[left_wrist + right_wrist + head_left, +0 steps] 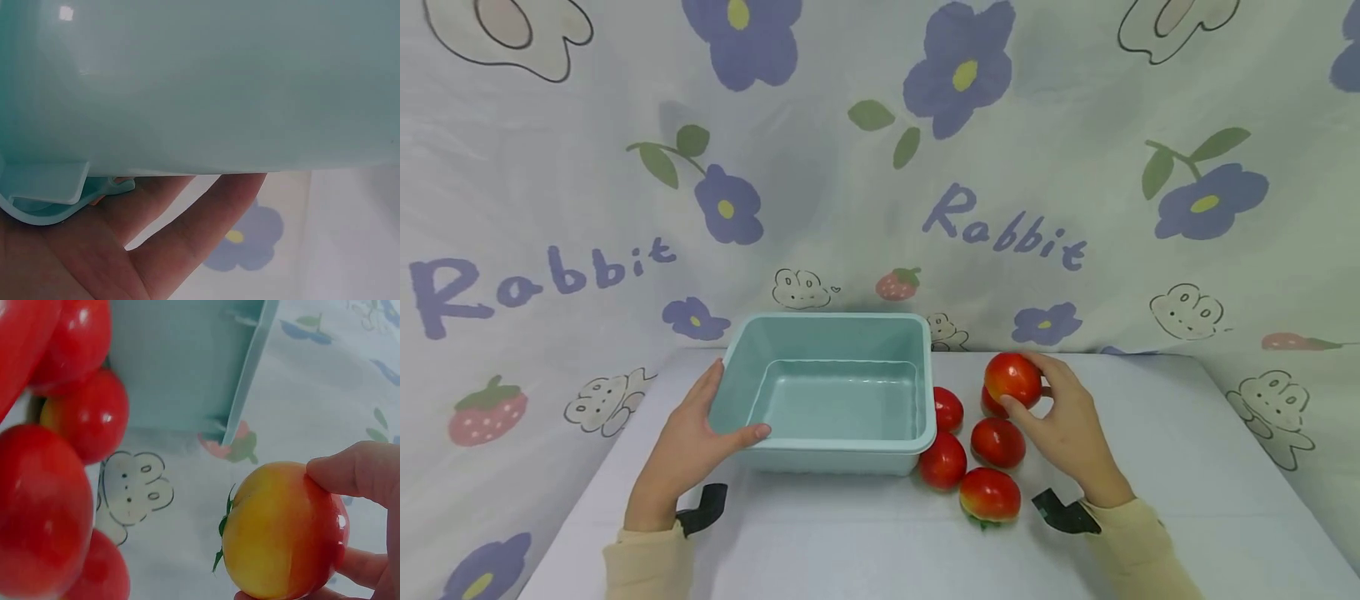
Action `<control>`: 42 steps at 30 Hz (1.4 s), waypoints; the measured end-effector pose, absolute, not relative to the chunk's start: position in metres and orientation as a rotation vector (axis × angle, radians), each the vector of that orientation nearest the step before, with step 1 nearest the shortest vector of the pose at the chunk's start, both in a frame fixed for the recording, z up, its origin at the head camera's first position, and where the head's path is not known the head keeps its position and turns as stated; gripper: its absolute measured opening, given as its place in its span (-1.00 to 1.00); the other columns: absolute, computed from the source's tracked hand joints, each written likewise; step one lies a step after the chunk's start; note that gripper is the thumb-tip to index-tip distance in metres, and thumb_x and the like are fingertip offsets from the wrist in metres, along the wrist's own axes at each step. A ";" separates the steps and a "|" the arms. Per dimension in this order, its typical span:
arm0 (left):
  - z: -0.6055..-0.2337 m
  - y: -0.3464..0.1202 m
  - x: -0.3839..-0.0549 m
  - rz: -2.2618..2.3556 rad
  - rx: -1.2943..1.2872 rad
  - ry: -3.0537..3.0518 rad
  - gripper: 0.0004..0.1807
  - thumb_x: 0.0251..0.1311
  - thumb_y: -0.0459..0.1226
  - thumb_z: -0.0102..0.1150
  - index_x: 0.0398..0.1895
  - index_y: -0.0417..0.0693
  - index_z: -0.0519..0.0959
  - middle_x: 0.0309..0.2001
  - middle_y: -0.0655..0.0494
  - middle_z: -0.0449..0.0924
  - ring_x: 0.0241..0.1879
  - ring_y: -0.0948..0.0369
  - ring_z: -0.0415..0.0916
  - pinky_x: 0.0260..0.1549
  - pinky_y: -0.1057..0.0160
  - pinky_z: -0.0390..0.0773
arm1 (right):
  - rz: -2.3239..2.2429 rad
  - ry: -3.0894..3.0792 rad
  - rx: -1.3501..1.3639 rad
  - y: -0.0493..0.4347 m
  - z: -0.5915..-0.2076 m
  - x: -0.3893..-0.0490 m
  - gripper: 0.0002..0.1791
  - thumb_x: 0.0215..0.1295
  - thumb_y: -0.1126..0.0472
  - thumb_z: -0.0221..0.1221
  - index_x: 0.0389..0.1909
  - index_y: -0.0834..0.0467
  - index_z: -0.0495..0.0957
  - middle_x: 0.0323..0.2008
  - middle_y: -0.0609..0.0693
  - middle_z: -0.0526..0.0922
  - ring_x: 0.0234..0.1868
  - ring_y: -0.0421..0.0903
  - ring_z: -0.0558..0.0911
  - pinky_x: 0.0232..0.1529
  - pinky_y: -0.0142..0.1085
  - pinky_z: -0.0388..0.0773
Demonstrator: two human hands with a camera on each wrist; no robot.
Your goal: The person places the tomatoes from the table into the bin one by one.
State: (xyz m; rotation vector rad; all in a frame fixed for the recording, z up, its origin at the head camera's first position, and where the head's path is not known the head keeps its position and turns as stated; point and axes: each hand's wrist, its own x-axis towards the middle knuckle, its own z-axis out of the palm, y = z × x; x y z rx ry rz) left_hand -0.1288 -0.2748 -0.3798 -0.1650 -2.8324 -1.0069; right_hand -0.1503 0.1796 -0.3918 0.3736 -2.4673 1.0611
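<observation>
A light blue plastic basin [842,400] stands on the white table with nothing inside. My left hand [692,442] grips its left end, thumb over the front rim and fingers along the side wall. In the left wrist view the fingers [200,231] lie against the basin's outer wall [219,94]. My right hand [1067,417] holds a red and yellow tomato [284,531] with green sepals, pinched between thumb and fingers above the others. Beneath and beside it lie several more tomatoes [997,442], close to the basin's right side.
A pale cloth [820,183] printed with flowers, rabbits and lettering hangs behind the table and along its sides. White tabletop [850,542] shows in front of the basin and to the right of the tomatoes. Each wrist carries a black strap mount [1066,512].
</observation>
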 end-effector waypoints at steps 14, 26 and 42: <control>-0.378 -0.274 -0.127 -1.018 -0.169 -2.827 0.22 -0.10 0.16 0.32 0.47 -0.01 -0.24 0.47 0.00 -0.24 0.41 -0.08 -0.22 0.16 -0.34 0.03 | 1.137 -2.410 0.452 0.150 -0.381 -0.147 -0.27 0.03 0.06 0.35 0.26 0.06 0.31 0.11 -0.04 0.45 -0.02 -0.11 0.48 -0.19 -0.15 0.59; -0.378 -0.274 -0.126 -1.005 -0.134 -2.836 0.23 -0.12 0.16 0.33 0.47 -0.04 -0.24 0.47 0.00 -0.24 0.40 -0.11 -0.20 0.13 -0.36 0.05 | 1.252 -2.352 0.499 0.128 -0.374 -0.144 -0.29 0.07 0.09 0.33 0.27 0.01 0.29 0.13 -0.09 0.44 0.00 -0.13 0.48 -0.17 -0.15 0.61; -0.377 -0.274 -0.123 -0.997 -0.143 -2.834 0.22 -0.10 0.16 0.32 0.47 -0.01 -0.25 0.46 -0.05 -0.22 0.39 -0.12 -0.17 0.12 -0.37 0.06 | 1.377 -2.258 0.568 0.087 -0.376 -0.135 -0.25 0.05 0.06 0.34 0.28 -0.04 0.24 0.16 -0.19 0.40 0.05 -0.22 0.44 -0.07 -0.21 0.56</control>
